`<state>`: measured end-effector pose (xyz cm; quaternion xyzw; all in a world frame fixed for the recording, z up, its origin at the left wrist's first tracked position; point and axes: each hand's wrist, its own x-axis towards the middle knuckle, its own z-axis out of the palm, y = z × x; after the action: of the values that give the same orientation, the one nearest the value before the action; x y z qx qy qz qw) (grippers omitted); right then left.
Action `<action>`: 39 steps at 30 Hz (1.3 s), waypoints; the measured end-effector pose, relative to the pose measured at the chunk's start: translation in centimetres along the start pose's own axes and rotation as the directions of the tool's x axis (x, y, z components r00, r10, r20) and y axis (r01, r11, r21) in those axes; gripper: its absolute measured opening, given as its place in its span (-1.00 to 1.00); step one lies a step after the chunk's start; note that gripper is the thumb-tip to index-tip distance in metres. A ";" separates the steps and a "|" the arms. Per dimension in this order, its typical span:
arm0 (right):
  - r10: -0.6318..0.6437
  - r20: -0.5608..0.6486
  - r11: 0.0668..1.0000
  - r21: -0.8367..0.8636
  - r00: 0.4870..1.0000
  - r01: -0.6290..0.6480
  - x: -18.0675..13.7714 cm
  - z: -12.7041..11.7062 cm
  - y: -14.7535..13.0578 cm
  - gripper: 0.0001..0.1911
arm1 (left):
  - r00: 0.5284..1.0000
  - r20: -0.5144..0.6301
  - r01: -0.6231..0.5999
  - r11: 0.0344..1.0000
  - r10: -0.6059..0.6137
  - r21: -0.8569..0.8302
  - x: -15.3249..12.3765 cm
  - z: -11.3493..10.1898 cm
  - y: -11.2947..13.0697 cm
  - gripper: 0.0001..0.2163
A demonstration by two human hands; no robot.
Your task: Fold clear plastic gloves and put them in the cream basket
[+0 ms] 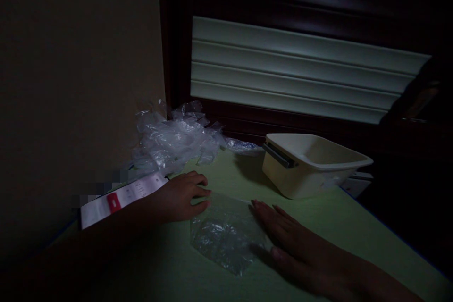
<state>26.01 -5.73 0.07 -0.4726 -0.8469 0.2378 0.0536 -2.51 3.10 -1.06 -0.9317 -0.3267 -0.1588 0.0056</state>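
Observation:
A clear plastic bag lies flat on the green table between my hands. My left hand rests at the bag's upper left corner, fingers loosely curled and touching its edge. My right hand lies flat with fingers stretched out, pressing on the bag's right side. Neither hand grips anything that I can see.
A heap of crumpled clear plastic bags sits at the back left by the wall. A cream plastic tub stands at the back right. A lit phone screen lies left of my left forearm. The room is dim.

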 end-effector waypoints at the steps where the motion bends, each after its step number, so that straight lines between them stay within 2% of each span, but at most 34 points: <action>1: 0.039 -0.064 0.997 0.069 0.997 -0.035 0.0 0.0 0.2 -0.32 | 1.000 -0.004 -0.005 1.000 0.005 0.000 0.0 0.1 -0.1 -0.79; 3: 0.142 -0.238 0.970 0.227 0.961 -0.087 0.8 -0.1 0.5 -0.42 | 1.000 -0.014 -0.012 1.000 0.012 -0.001 0.0 0.2 -0.1 -0.79; 4: 0.156 -0.306 0.958 0.278 0.939 -0.069 1.5 -0.2 0.7 -0.47 | 1.000 -0.023 -0.012 1.000 0.012 -0.006 -0.1 0.3 -0.2 -0.79; 6: 0.172 -0.376 0.959 0.274 0.910 -0.068 3.3 -0.6 1.3 -0.58 | 0.999 -0.048 -0.011 1.000 0.009 -0.026 -0.1 0.4 -0.2 -0.80; 7: 0.160 -0.384 0.969 0.238 0.909 -0.070 4.2 -0.8 1.6 -0.65 | 0.998 -0.068 -0.011 0.999 0.008 -0.039 -0.1 0.5 -0.1 -0.80; 9: 0.150 -0.310 0.984 0.139 0.939 -0.111 5.7 -1.2 2.2 -0.78 | 0.994 -0.105 -0.015 0.998 0.008 -0.064 -0.2 0.7 0.0 -0.80; 14: 0.122 -0.251 0.988 0.120 0.960 -0.094 7.2 -1.3 2.9 -0.97 | 0.993 -0.113 0.014 0.996 -0.024 -0.084 -0.2 1.0 0.6 -0.71; 18: 0.080 -0.298 0.990 0.138 0.951 -0.040 6.9 -0.8 3.0 -0.94 | 0.997 -0.061 0.037 0.987 -0.048 -0.158 -0.2 0.7 0.8 -0.71; 24: -0.022 -0.442 0.955 0.256 0.897 0.149 6.1 -1.0 2.8 -0.85 | 0.992 -0.081 0.053 0.885 -0.101 -0.462 0.2 0.9 0.1 -0.84; 29: 0.018 -0.478 0.946 0.293 0.878 0.140 6.1 -0.7 2.7 -0.82 | 0.987 -0.058 0.092 0.814 -0.152 -0.573 0.6 1.4 -0.4 -0.91; 32: 0.054 -0.441 0.884 0.438 0.896 0.163 6.4 -0.3 3.1 -0.78 | 0.981 -0.050 0.124 0.802 -0.189 -0.584 0.7 1.4 -0.6 -0.92; 36: 0.073 -0.293 0.738 0.659 0.953 0.146 6.6 -0.2 4.0 -0.53 | 0.974 -0.032 0.165 0.803 -0.223 -0.572 0.8 1.3 -0.6 -0.87; 39: 0.087 -0.245 0.765 0.637 0.966 0.092 6.6 -0.3 4.5 -0.52 | 0.970 -0.023 0.187 0.803 -0.242 -0.565 0.8 1.1 -0.4 -0.86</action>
<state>26.01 1.79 -2.54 -0.4514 -0.7001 0.4492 0.3231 -1.87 4.05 -1.86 -0.8408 -0.3685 -0.2906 -0.2697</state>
